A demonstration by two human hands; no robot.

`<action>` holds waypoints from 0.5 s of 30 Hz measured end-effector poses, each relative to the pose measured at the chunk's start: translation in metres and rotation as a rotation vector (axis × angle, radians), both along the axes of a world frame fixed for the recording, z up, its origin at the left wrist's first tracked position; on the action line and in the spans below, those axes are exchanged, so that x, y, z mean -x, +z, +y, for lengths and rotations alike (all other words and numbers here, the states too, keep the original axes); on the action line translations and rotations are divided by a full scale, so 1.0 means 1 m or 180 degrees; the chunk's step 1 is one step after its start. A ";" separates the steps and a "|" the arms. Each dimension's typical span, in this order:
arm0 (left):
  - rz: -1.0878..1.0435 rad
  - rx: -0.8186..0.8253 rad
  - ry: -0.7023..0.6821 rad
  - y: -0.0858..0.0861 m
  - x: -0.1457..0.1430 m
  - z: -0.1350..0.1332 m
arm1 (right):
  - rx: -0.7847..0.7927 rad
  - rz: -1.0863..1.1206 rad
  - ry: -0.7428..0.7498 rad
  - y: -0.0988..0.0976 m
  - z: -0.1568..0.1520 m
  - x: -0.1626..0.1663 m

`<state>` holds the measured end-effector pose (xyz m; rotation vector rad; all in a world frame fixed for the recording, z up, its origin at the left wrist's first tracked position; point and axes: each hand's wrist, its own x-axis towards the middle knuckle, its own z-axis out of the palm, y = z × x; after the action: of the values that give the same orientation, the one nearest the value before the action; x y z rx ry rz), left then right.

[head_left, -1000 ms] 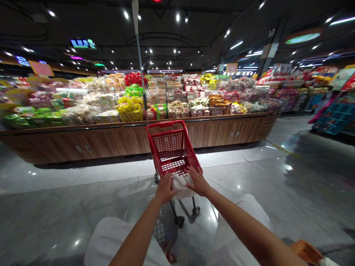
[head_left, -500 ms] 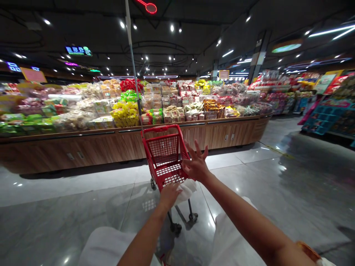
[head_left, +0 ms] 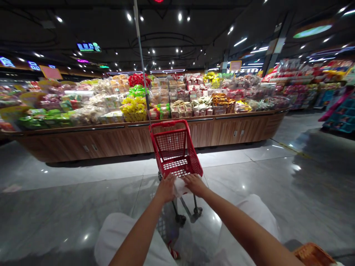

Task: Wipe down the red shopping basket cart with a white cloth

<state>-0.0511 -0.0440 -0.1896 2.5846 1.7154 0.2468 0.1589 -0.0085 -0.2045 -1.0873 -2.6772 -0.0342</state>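
Bright spotlights dot a dark ceiling over a shop floor (head_left: 83, 195), and a long wooden counter (head_left: 116, 142) runs across, heaped with packets too many and too blurred to count. One red cart (head_left: 170, 144) stands in front, three wheels (head_left: 181, 220) visible, one partly hidden at its left. Down at its near edge, one white cloth (head_left: 180, 188) lies between two hands! Left hand (head_left: 165, 188) and right hand (head_left: 195, 184) both touch it, fingers partly curled at the rim; the undersides are hidden, so I can't tell how firmly either has hold. Two white-clad knees (head_left: 119, 232) flank the cart, and bottom right, one orange basket (head_left: 310, 255) is cut off by the frame.
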 end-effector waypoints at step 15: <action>-0.0139 -0.0151 0.0374 -0.008 -0.038 0.008 | -0.0200 -0.0063 -0.0291 0.004 -0.005 0.027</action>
<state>-0.0130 -0.0361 -0.1978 2.4931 1.8708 0.3487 0.1323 -0.0131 -0.2001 -1.1949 -2.6230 -0.1457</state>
